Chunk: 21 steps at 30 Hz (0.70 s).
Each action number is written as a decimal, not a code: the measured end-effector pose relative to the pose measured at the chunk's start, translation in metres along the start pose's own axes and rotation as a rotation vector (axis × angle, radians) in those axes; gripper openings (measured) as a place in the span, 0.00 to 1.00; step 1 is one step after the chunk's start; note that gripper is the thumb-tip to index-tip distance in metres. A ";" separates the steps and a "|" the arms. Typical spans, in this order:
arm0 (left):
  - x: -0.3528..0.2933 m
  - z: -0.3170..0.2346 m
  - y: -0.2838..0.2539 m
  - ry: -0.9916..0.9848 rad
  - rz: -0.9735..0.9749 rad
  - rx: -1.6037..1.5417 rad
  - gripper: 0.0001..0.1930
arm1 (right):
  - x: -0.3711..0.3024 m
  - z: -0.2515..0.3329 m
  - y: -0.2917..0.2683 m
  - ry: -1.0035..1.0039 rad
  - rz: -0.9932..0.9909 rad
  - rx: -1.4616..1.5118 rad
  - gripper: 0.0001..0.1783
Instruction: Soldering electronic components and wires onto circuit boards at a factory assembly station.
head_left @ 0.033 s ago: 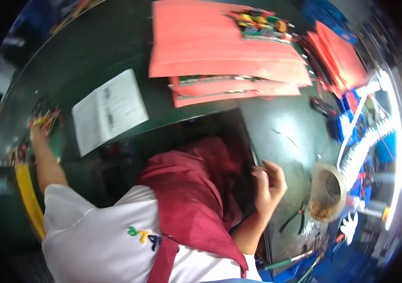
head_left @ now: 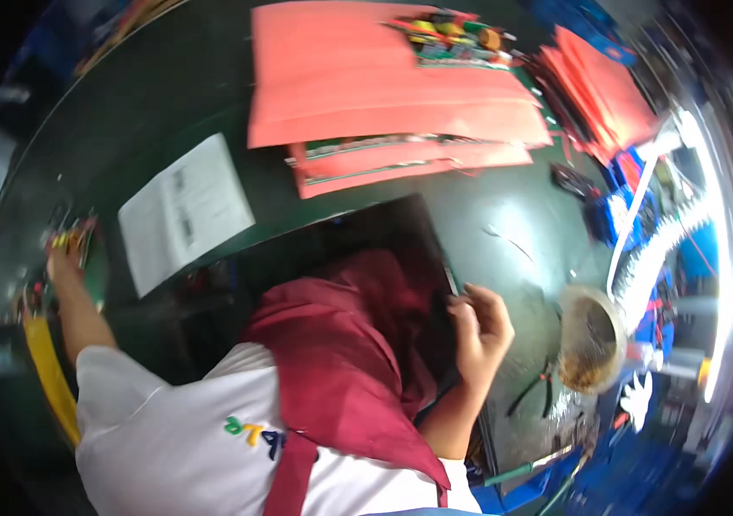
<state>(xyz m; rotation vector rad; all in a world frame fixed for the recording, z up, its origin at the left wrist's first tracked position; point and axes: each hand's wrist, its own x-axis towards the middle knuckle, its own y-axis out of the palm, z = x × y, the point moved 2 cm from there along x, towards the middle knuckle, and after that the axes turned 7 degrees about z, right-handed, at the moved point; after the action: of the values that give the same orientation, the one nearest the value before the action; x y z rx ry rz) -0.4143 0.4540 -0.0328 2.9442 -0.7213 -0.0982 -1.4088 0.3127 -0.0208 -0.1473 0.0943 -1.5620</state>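
Note:
At the far left, my left hand point(head_left: 65, 262) reaches out to a circuit board point(head_left: 74, 234) with yellow and red parts. Its fingers appear closed on the board's near side, though small and blurred. My right hand point(head_left: 482, 331) hovers by the right edge of the table's cut-out, palm turned inward. Its fingers are loosely bent, with thumb and fingertips apart, and nothing shows between them. Between my arms lies the dark red apron point(head_left: 340, 344) over my lap.
A printed white sheet point(head_left: 186, 215) lies left of centre. Pink foam sheets point(head_left: 323, 95) with boards between them carry another populated board point(head_left: 461, 41). Further right are more pink sheets point(head_left: 598, 95), black-handled pliers point(head_left: 534, 391), a fume duct's hood point(head_left: 590, 340) and a bright lamp point(head_left: 714, 284).
The whole view has shifted a little, so the table's things sit slightly further left. Both hands keep nearly the same places and poses.

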 end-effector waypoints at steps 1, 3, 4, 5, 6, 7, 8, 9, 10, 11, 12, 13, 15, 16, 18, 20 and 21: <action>-0.049 0.068 0.045 -0.268 -0.376 0.311 0.18 | 0.014 0.037 0.009 -0.036 0.037 -0.243 0.15; -0.034 0.007 0.079 -0.174 -0.646 -0.141 0.30 | 0.037 0.045 -0.037 -0.085 0.018 -0.288 0.12; -0.037 0.006 0.114 -0.189 -0.877 0.447 0.40 | 0.049 0.038 -0.046 -0.100 -0.005 -0.343 0.11; -0.034 -0.008 0.153 -0.153 -1.063 1.055 0.49 | 0.059 0.045 -0.062 -0.125 -0.070 -0.475 0.10; -0.025 -0.035 0.189 0.087 -1.048 1.058 0.50 | 0.073 0.052 -0.082 -0.158 -0.121 -0.578 0.10; -0.014 -0.073 0.186 0.337 -1.070 1.050 0.51 | 0.089 0.050 -0.086 -0.192 -0.158 -0.674 0.09; -0.010 -0.076 0.235 0.660 -0.745 1.066 0.47 | 0.108 0.049 -0.096 -0.179 -0.226 -0.788 0.10; -0.029 -0.059 0.299 0.945 -0.395 1.021 0.43 | 0.129 0.048 -0.107 -0.166 -0.296 -0.927 0.11; -0.061 -0.050 0.355 1.043 -0.136 0.888 0.37 | 0.153 0.046 -0.119 -0.088 -0.309 -1.070 0.14; -0.109 -0.050 0.410 1.136 0.105 0.740 0.31 | 0.180 0.042 -0.134 -0.014 -0.321 -1.202 0.18; -0.226 -0.044 0.484 1.134 0.145 0.698 0.31 | 0.202 0.029 -0.153 0.098 -0.320 -1.317 0.22; -0.249 -0.030 0.503 1.161 0.287 0.192 0.23 | 0.227 0.020 -0.163 0.179 -0.298 -1.417 0.26; -0.401 -0.032 0.551 1.266 0.633 0.061 0.16 | 0.266 0.002 -0.184 0.236 -0.297 -1.429 0.28; -0.442 -0.035 0.550 1.557 0.789 0.378 0.13 | 0.276 -0.009 -0.193 0.241 -0.302 -1.405 0.27; -0.504 -0.005 0.550 1.274 1.151 0.143 0.13 | 0.300 -0.026 -0.179 0.207 -0.295 -1.360 0.27; -0.542 0.011 0.563 1.247 1.373 -0.017 0.21 | 0.311 -0.033 -0.163 0.210 -0.312 -1.324 0.26; -0.556 0.021 0.571 1.138 1.397 -0.063 0.23 | 0.312 -0.039 -0.160 0.223 -0.334 -1.286 0.24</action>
<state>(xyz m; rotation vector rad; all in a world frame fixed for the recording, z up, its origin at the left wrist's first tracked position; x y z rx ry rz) -1.1692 0.2065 0.0362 1.3206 -1.9830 1.3608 -1.5707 -0.0008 -0.0242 -1.0287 1.3017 -1.6204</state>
